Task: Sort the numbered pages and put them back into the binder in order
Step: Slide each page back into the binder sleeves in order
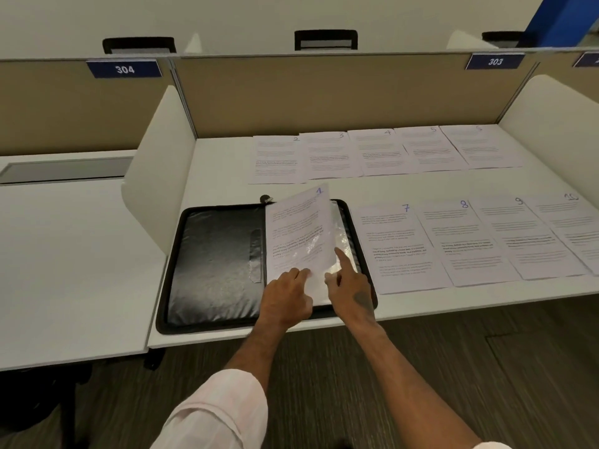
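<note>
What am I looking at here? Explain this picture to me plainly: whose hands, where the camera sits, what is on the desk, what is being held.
There is no machine here. A person wears one wide-angle camera on the head, looking forward and down, so you see their own two bare arms reaching out from the bottom edge.

On the white desk lies an open black binder with clear plastic sleeves on its right half. Loose printed pages, each with a handwritten number, are laid out in two rows: pages 2 to 5 and one more with a faint number at the back, pages 7 to 10 to the right of the binder.

The left hand grips the lower edge of page 1, which stands tilted over the binder. The right hand points a finger at the clear sleeve beside it, apparently to slide the page in.
</note>
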Motion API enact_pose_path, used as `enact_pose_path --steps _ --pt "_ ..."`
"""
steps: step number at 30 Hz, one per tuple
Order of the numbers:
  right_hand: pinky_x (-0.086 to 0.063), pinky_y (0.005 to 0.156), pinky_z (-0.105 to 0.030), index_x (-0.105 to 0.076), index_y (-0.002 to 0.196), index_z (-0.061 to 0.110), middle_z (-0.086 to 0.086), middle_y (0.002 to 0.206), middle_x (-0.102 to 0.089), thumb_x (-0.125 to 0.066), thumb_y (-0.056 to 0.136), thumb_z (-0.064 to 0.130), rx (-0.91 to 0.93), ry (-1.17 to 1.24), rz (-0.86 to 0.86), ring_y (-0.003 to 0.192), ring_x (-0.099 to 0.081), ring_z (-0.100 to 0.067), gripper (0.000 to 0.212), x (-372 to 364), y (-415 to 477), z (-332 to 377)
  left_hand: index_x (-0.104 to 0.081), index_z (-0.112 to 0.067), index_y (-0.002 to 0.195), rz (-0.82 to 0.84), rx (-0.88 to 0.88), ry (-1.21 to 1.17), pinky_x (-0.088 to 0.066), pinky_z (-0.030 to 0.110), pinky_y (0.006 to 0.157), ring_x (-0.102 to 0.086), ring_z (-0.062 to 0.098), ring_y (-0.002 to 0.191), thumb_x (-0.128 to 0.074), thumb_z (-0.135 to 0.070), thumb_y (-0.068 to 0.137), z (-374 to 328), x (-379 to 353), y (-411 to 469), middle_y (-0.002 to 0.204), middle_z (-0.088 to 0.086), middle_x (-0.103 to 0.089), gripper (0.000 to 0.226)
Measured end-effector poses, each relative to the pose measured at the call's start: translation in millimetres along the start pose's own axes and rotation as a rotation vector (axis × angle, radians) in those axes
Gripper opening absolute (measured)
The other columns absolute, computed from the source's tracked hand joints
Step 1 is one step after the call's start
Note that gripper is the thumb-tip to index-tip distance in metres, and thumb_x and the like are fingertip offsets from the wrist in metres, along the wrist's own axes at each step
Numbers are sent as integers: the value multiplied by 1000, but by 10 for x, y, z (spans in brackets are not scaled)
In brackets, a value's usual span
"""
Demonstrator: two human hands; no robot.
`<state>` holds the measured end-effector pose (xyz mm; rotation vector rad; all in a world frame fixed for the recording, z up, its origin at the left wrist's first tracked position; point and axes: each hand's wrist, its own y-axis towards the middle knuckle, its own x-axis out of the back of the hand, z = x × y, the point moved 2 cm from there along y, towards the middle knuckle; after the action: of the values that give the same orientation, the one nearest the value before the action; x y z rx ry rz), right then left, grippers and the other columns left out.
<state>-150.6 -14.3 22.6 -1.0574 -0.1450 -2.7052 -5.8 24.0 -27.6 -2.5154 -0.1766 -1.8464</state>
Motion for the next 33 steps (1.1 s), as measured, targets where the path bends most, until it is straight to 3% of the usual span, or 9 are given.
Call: enact_pose_path --steps 5,8,9,13,15,18,20,23,33 --pt "-53 67 -21 -16 156 17 -10 79 -69 -50 99 19 410 -224 2 53 -43 -5 67 -37 -155 692 -33 -22 148 -45 71 -79 -57 40 84 -62 20 110 -67 -47 84 133 150 -155 136 1 -55 76" --pt "-57 49 -29 -25 144 -11 -16 56 -63 -62 86 5 781 -92 -100 36 -42 -15 70 -73 -284 1069 -53 -22 132 -236 232 -119 -59 35 75 -69 18 92 -60 -44 93 347 340 -241 115 3 -68 45" --pt "-59 52 -31 -26 147 -5 -16 62 -66 -60 90 8 797 -131 -35 40 -48 -15 68 -144 -286 1158 -60 -19 120 -309 285 -128 -58 32 69 -69 17 82 -57 -40 96 440 422 -279 104 4 -71 32" --pt "-54 88 -35 -27 153 23 -9 119 -69 -45 102 31 610 -304 169 94 -69 -25 55 -554 -196 1178 -66 -9 86 -521 501 -320 -37 22 54 -63 20 67 -48 -28 102 790 775 -523 77 7 -66 30" --pt "-46 100 -36 -27 153 24 -6 141 -54 -42 103 32 507 -363 225 118 -59 -26 53 -661 -210 1080 -63 -10 112 -550 574 -366 -36 23 57 -60 19 70 -50 -21 100 992 877 -663 78 1 -58 21" --pt "-31 113 -38 -15 156 24 -6 161 -21 -40 103 38 338 -517 347 144 -31 -25 60 -831 -239 743 -24 -27 153 -474 708 -335 -36 25 54 -45 10 58 -49 -19 99 1265 914 -865 73 -3 -48 60" --pt "-24 117 -43 -8 157 23 -7 164 -4 -39 102 44 262 -627 438 150 -14 -27 66 -924 -263 529 -33 -28 151 -381 712 -285 -42 29 62 -55 19 68 -46 -14 100 1415 893 -962 81 4 -58 54" --pt "-16 119 -51 -1 157 27 -7 164 8 -41 99 52 169 -685 544 151 1 -30 74 -965 -314 317 -68 -15 114 -163 651 -183 -48 29 72 -66 24 90 -49 -6 95 1665 747 -1059 101 7 -70 29" --pt "-6 119 -57 -5 156 25 -9 164 6 -37 95 64 84 -804 626 150 4 -33 80 -1022 -392 15 -60 -8 103 61 611 -156 -50 35 79 -59 21 92 -48 -8 94 1998 496 -1165 109 9 -60 15"
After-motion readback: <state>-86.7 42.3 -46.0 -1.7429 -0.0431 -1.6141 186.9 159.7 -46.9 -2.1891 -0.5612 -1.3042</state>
